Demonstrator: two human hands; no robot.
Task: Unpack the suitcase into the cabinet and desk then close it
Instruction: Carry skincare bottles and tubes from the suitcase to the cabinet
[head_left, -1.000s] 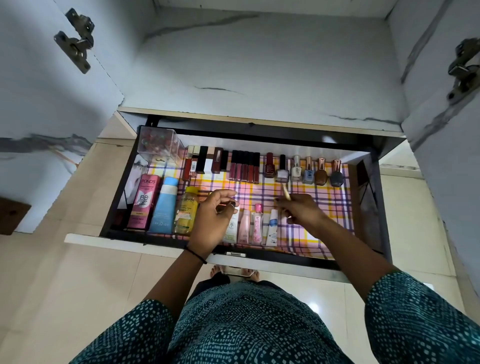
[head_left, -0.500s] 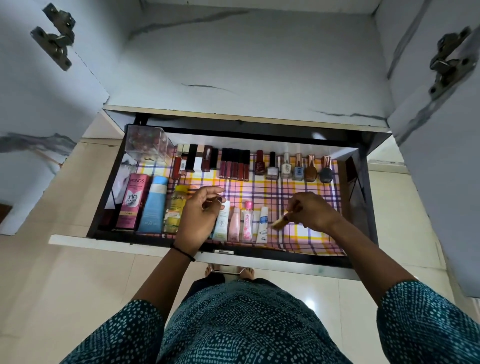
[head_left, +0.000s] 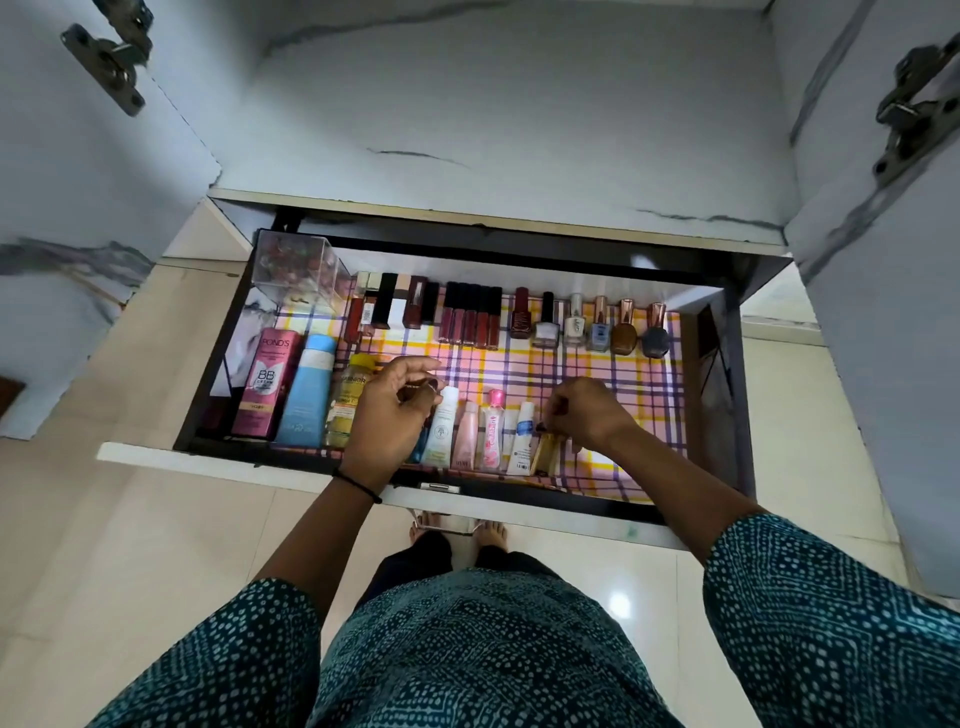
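An open drawer (head_left: 722, 415) with a plaid liner holds rows of cosmetics. My right hand (head_left: 584, 415) pinches the top of a small gold tube (head_left: 546, 453), which lies at the right end of the front row of small tubes (head_left: 470, 431). My left hand (head_left: 392, 408) hovers over the same row with curled fingers that hold a small dark item (head_left: 431, 385). The suitcase is out of view.
A pink BB cream box (head_left: 267, 382), a blue bottle (head_left: 306, 389) and a yellow bottle (head_left: 348, 400) lie at the drawer's left. Lipsticks (head_left: 470, 314) and nail polishes (head_left: 597, 325) line the back. A clear box (head_left: 296, 267) stands back left. Cabinet doors (head_left: 883, 312) hang open on both sides.
My right hand has lowered the gold tube from mid-air down into the front row next to the white tubes. My left hand has stayed over the row.
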